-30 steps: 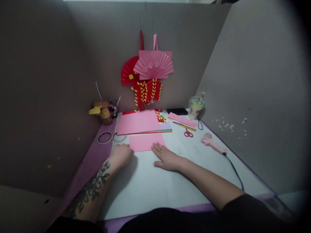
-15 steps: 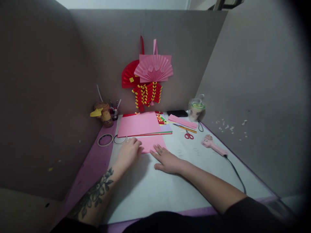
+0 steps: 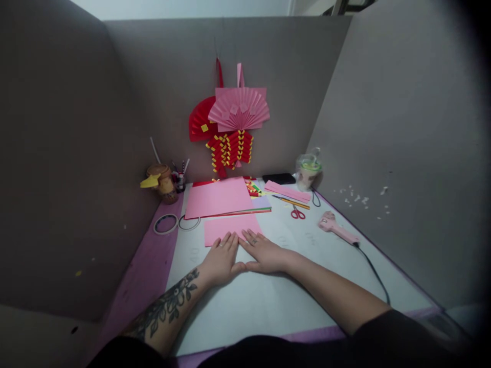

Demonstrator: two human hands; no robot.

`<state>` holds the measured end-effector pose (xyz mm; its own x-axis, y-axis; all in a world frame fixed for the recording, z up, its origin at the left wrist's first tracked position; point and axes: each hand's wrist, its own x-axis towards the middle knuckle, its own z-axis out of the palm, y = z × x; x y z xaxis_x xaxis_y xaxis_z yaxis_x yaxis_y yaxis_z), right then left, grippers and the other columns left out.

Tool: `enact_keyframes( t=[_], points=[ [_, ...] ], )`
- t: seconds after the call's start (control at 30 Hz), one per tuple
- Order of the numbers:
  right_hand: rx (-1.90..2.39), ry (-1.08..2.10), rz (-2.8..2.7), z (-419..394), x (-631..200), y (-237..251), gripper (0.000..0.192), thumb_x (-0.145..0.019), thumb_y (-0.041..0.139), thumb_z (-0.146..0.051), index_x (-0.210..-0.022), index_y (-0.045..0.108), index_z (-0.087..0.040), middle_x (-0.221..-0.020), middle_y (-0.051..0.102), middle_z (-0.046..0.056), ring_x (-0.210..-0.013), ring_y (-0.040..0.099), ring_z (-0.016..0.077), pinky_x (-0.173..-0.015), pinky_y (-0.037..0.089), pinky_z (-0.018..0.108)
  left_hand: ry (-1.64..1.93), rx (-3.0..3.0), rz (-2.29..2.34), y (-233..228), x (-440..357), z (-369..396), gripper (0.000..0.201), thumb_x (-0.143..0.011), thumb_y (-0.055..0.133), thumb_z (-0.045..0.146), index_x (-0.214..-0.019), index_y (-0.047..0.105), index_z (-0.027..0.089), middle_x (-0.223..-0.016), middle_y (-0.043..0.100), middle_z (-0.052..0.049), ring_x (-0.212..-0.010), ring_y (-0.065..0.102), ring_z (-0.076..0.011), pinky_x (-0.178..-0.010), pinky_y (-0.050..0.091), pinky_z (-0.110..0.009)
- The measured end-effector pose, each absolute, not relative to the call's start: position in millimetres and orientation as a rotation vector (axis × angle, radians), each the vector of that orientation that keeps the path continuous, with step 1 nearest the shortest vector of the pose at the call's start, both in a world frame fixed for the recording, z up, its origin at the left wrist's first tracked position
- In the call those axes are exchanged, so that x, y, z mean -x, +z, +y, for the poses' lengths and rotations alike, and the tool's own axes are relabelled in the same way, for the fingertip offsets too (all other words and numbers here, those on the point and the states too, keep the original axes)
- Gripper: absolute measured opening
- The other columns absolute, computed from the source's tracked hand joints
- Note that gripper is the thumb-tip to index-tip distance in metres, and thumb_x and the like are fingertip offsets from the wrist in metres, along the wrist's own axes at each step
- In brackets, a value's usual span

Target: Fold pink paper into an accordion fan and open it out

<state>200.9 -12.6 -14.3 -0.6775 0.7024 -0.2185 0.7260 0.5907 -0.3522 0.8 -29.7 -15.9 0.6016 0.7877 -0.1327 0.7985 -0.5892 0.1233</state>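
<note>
A sheet of pink paper point(image 3: 230, 226) lies on the white table cover, its near edge under my fingertips. My left hand point(image 3: 222, 258) rests flat at that edge, fingers stretched out, with a ring on one finger. Beside it my right hand point(image 3: 264, 253) lies flat too, its fingertips on the right part of the near edge. The two thumbs meet or nearly meet between the hands. Just behind the sheet is a stack of coloured paper point(image 3: 218, 197) with pink on top.
Two tape rolls point(image 3: 165, 224) lie left; scissors point(image 3: 297, 213), pencils point(image 3: 293, 203), pink strips point(image 3: 287, 191) and a pink glue gun point(image 3: 337, 228) with a cable lie right. Drink cups point(image 3: 164, 186) stand at both back corners. Paper fans point(image 3: 240, 110) hang on the back panel.
My left hand has come from the sheet's left side to its near edge, next to my right hand, and its fingers have flattened out. My right hand has stayed nearly in place.
</note>
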Motion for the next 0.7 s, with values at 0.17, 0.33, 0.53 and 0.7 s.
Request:
enact_keyframes(
  t=[0.17,0.33,0.53,0.7],
  points=[
    [-1.167,-0.733,2.596,-4.7,-223.6,3.3,0.105,-0.068,0.065,-0.052,-0.148,0.008,-0.014,-0.153,0.001,0.015,-0.14,0.0,0.0328,-0.111,0.009,0.052,-0.121,-2.604,1.464,-16.7,7.8,-22.9,0.079,-0.086,0.028,0.061,-0.146,0.015,0.012,-0.153,0.011,-0.014,-0.141,0.007,-0.0311,-0.11,0.017,-0.053],
    [-1.302,-0.688,2.538,-5.8,-245.8,13.8,0.096,-0.07,0.065,-0.047,-0.146,0.019,-0.014,-0.152,0.012,0.015,-0.14,0.011,0.0326,-0.11,0.016,0.051,-0.256,-2.512,1.552,-9.1,24.7,-18.9,0.084,-0.085,0.031,0.062,-0.146,0.015,0.008,-0.152,0.008,-0.018,-0.14,0.004,-0.0339,-0.108,0.018,-0.055],
    [-1.762,-0.411,2.799,-3.4,-202.1,12.1,0.059,-0.089,0.039,-0.046,-0.139,0.038,-0.015,-0.147,0.031,0.013,-0.138,0.018,0.0295,-0.11,0.014,0.048,-0.389,-2.457,1.606,4.7,28.2,-21.8,0.086,-0.083,0.035,0.061,-0.144,0.018,0.004,-0.15,0.008,-0.024,-0.139,0.006,-0.036,-0.106,0.02,-0.056],
    [-1.402,-0.516,2.973,20.0,-139.3,-6.0,0.068,-0.091,0.03,-0.051,-0.145,0.022,-0.011,-0.153,0.015,0.013,-0.141,0.003,0.0271,-0.112,0.01,0.047,-0.383,-2.494,1.598,2.2,27.6,-21.8,0.085,-0.083,0.032,0.063,-0.144,0.021,0.004,-0.15,0.008,-0.024,-0.139,0.006,-0.0362,-0.105,0.02,-0.058]
  ],
)
